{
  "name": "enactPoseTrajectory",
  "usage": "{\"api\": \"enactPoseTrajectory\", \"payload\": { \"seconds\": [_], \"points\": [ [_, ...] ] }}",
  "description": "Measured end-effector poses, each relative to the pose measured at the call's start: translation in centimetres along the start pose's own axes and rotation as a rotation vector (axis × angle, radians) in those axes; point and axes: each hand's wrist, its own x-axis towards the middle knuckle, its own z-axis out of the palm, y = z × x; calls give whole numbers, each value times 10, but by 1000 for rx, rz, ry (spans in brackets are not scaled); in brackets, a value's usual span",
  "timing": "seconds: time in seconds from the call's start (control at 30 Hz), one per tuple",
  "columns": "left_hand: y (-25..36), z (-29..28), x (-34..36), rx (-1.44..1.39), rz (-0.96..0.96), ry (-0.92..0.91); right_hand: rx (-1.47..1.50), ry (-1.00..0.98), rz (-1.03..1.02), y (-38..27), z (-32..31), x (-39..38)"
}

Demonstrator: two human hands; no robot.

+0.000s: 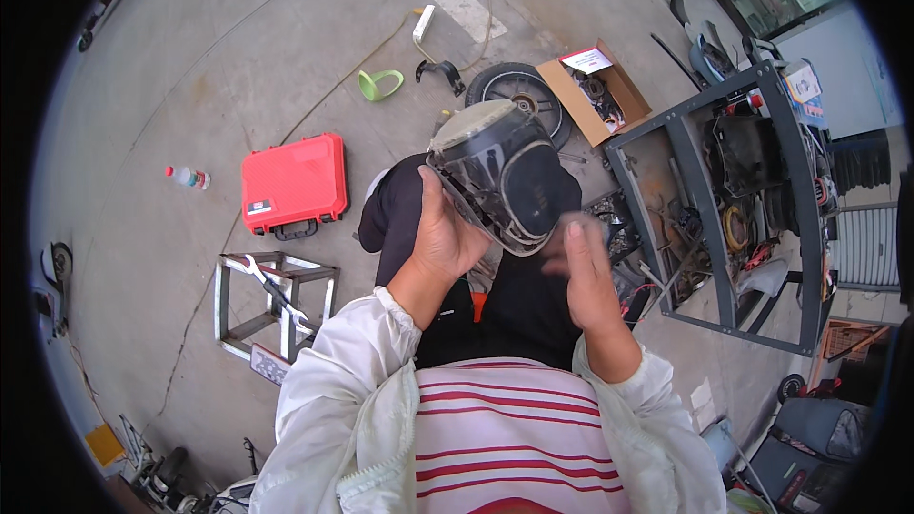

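Above my lap I see a dusty black plastic housing (486,176), with glossy curved sides and a pale, dirty top. Its exact kind is unclear to me. My left hand (452,228) grips it from below at its left edge, the thumb up along the side. Beside the lower right edge of the housing is my right hand (583,262), its fingers smeared by motion; whether it touches the housing I cannot tell. Just beyond the housing lies a black-rimmed wheel (514,86), partly hidden behind it.
A red hard case (295,181) and a plastic bottle (188,177) are to the left, near a metal frame stool (227,309) with a wrench (276,293) on it. An open cardboard box (624,95) stands by a cluttered metal shelf (690,181) at right. A green ring-shaped part (381,84) lies ahead.
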Motion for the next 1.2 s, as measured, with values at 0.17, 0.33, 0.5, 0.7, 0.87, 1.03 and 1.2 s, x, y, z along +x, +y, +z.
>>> {"api": "enactPoseTrajectory", "payload": {
  "seconds": [0.17, 0.33, 0.5, 0.7, 0.87, 1.03, 1.2],
  "points": [
    [-8, 0, -4, 167, 6, -34, -690, 139, -737, -56, 10, 23],
    [-7, -5, -11, 344, 52, -107, -760, -49, -665, -71, 21, 31],
    [9, -3, -21, 506, 40, -79, -578, -88, -713, -51, 19, 38],
    [30, -8, -22, 824, 71, -41, -481, -79, -774, -38, 23, 33],
    [25, -10, -25, 607, 6, -48, -498, -36, -842, -32, 27, 29],
    [25, -11, -25, 640, -22, -19, -520, -60, -871, -39, 28, 24],
    [25, -12, -24, 604, -17, -49, -533, -57, -869, -36, 28, 26]
  ]
}}
